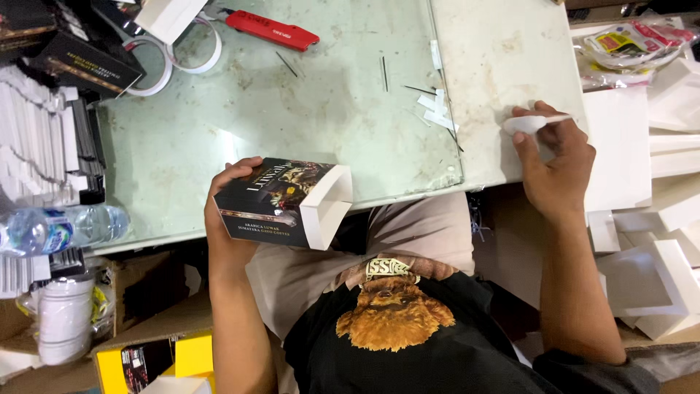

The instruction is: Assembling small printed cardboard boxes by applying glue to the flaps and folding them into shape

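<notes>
Clearly, the left hand grips a dark printed carton, white-lined, open-ended.

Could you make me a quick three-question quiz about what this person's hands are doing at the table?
1. True or false: the left hand holds a dark box with its white end flaps open.
2. What does the right hand pinch? A) the red utility knife B) a small white strip C) the water bottle
3. Fill in: the rolls of tape lie on the ______ tabletop.

Key:
1. True.
2. B; the knife lies untouched at the table's far edge.
3. Glass.
</notes>
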